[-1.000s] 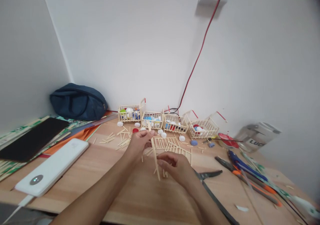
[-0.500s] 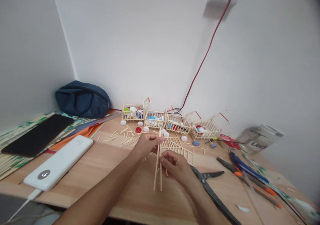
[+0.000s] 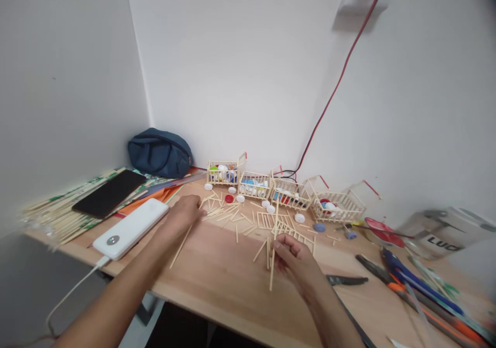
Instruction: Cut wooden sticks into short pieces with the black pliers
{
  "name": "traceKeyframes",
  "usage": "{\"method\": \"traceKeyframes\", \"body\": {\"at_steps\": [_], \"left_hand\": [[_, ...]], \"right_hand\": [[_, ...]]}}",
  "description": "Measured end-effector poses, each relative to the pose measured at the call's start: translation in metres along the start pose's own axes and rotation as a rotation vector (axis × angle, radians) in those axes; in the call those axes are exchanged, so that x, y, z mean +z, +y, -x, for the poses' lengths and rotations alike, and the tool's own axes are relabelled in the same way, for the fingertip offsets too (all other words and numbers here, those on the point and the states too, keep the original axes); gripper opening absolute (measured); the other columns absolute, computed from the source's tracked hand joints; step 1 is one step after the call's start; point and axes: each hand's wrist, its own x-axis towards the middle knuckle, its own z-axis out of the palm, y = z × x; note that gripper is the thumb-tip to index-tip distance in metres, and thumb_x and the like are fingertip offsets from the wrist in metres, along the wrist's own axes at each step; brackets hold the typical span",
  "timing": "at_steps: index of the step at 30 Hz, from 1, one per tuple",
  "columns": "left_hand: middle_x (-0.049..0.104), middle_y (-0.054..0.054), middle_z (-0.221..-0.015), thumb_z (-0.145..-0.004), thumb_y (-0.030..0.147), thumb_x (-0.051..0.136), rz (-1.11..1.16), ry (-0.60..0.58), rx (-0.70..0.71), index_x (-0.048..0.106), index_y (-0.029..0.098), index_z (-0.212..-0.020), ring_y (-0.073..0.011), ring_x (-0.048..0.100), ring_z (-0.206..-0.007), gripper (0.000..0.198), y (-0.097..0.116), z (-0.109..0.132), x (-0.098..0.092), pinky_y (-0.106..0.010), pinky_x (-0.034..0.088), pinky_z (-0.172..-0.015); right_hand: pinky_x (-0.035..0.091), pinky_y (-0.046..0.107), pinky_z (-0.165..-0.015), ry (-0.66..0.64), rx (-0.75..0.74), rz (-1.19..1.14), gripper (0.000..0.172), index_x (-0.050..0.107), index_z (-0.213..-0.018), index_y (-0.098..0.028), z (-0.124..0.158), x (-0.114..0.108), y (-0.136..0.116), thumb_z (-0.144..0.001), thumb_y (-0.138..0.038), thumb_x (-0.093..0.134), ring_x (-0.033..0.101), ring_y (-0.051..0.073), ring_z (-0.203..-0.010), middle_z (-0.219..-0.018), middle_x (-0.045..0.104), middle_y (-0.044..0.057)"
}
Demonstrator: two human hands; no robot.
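Note:
My left hand is at the left end of a loose pile of short wooden sticks, its fingers bent down and closed. One long stick slants down from beneath it toward the desk's front. Near the middle, my right hand pinches an upright long wooden stick between thumb and fingers. Short sticks lie just left of that hand. Behind it are flat ladder-like stick frames. Small stick carts filled with coloured pieces stand along the wall, with round white caps before them.
On the left are a white power bank with a cable, a black phone, bundled sticks and a blue pouch. Dark cutters, pliers, a red dish and a clear container are at the right.
My left hand has moved away from my right hand, left to the stick pile. My right hand still holds one upright stick; the other long stick now lies at my left hand. The view has shifted left.

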Motion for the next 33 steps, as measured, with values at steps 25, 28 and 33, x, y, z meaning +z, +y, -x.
{"method": "traceKeyframes", "body": {"at_steps": [25, 28, 33], "left_hand": [[0.056, 0.001, -0.057, -0.061, 0.048, 0.07, 1.308, -0.508, 0.016, 0.063, 0.011, -0.078, -0.0024, 0.037, -0.037, 0.041, 0.121, 0.035, 0.044, -0.016, 0.021, -0.034], [0.052, 0.004, -0.05, -0.063, 0.048, 0.067, 1.335, -0.475, -0.018, 0.06, 0.011, -0.082, -0.0018, 0.033, -0.034, 0.042, 0.115, 0.025, 0.048, -0.015, 0.015, -0.033], [0.052, 0.005, -0.047, -0.065, 0.048, 0.066, 1.273, -0.447, 0.005, 0.051, 0.015, -0.074, -0.002, 0.029, -0.031, 0.037, 0.108, 0.024, 0.056, -0.015, 0.015, -0.031]], "right_hand": [[0.039, 0.027, -0.061, 0.187, -0.232, 0.719, 0.023, 0.061, -0.076, -0.02, 0.011, -0.027, -0.01, -0.083, -0.035, 0.046, 0.055, 0.016, -0.063, -0.068, 0.062, 0.002], [0.033, 0.025, -0.058, 0.216, -0.169, 1.031, 0.02, 0.057, -0.064, -0.02, 0.003, -0.033, -0.016, -0.08, -0.03, 0.048, 0.052, 0.016, -0.062, -0.065, 0.061, 0.002], [0.027, 0.024, -0.052, 0.177, 0.022, 1.234, 0.014, 0.06, -0.067, -0.019, -0.008, -0.007, -0.012, -0.075, -0.022, 0.05, 0.056, 0.016, -0.063, -0.069, 0.066, 0.006]]}}
